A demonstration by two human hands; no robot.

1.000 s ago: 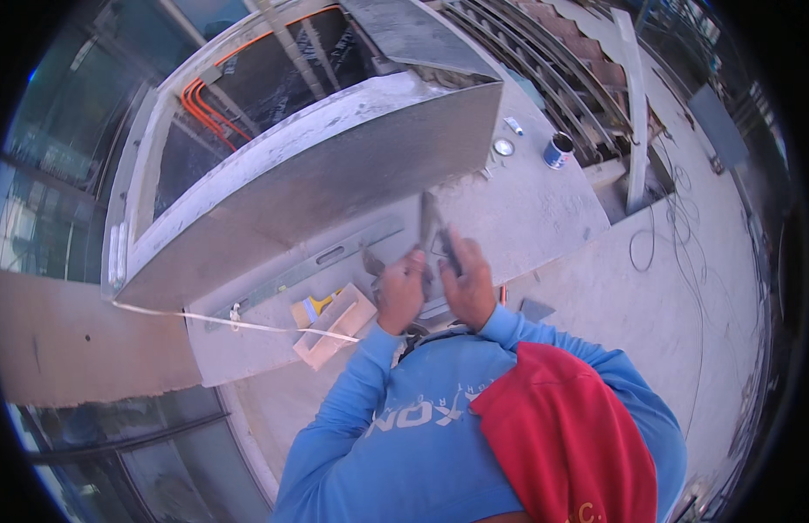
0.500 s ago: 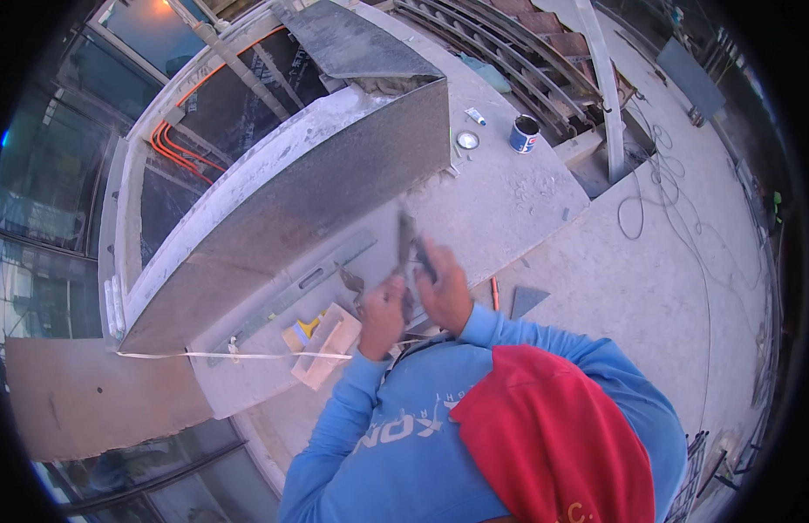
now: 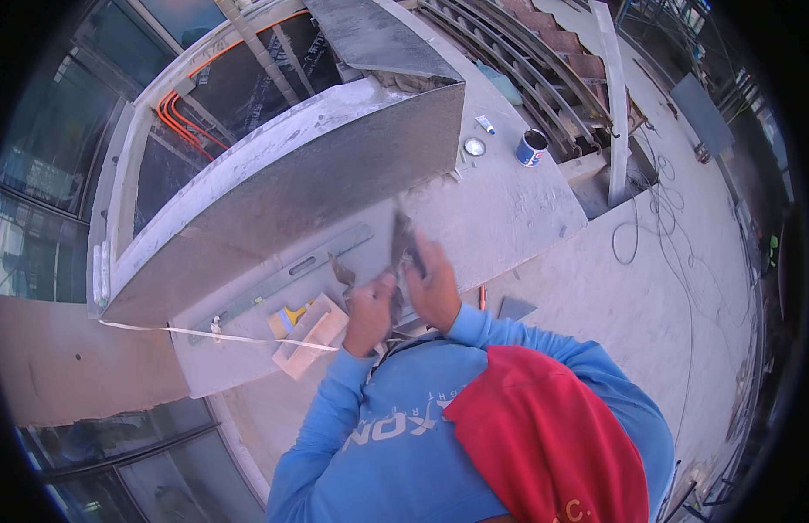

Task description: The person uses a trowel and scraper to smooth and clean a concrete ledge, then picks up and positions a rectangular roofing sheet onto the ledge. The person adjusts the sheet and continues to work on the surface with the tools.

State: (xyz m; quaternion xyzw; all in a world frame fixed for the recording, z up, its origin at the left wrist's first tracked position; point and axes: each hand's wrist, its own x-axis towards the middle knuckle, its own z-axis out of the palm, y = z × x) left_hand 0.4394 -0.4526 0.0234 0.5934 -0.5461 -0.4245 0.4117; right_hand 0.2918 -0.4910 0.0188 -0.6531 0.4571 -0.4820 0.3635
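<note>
The left hand (image 3: pixel 370 309) has its fingers curled in, though I cannot tell what lies inside them; the right hand (image 3: pixel 435 283), just beside it, is wrapped round a dark flat tool (image 3: pixel 403 237), blurred, that sits in front of the low curved wall (image 3: pixel 291 187), toward its right end, tip pointing at its foot. A brown pointed blade (image 3: pixel 342 272) shows beside the left hand, in front of the wall; whether it is held, I cannot tell. To work well here, I'd take short, controlled strokes, brace the left wrist, and hold its thumb clear of the dark tool's edge. The slotted straightedge (image 3: pixel 339 247) lies along the wall's foot, with the brush (image 3: pixel 287 321) and float (image 3: pixel 310 338) farther out from it, so elbow swings should stay small.
</note>
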